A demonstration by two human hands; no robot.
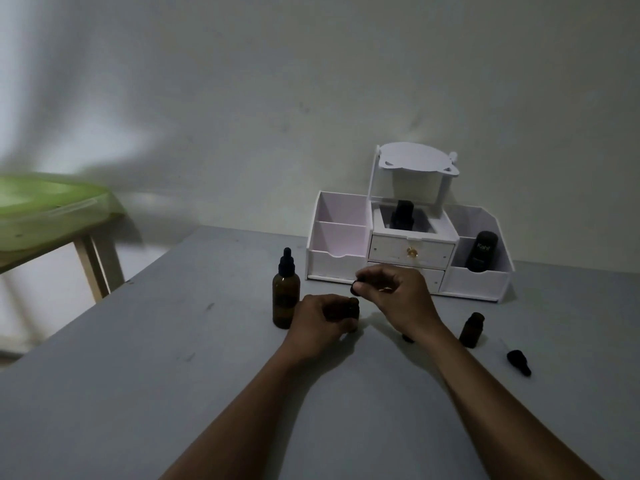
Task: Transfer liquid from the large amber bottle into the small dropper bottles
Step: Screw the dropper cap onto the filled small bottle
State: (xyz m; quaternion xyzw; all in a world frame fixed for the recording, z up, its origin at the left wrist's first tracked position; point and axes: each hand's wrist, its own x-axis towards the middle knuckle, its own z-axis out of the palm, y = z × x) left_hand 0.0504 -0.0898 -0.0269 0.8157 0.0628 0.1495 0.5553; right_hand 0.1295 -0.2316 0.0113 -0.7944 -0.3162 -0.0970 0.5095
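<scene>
The large amber bottle (286, 295) stands upright on the grey table (173, 375) with its black dropper cap on, just left of my hands. My left hand (320, 320) is wrapped around a small amber bottle (354, 308) standing on the table; only its neck and right side show. My right hand (394, 294) pinches a black dropper cap (355, 288) just above that bottle's mouth. Another small amber bottle (471, 329) stands uncapped to the right. Its black dropper (518, 362) lies on the table beside it.
A white desk organiser (408, 251) with drawers stands at the table's back against the wall, holding a dark bottle (402, 214) in the middle and a black container (481, 251) on the right. A wooden stand with a green lidded box (52, 206) is at the left.
</scene>
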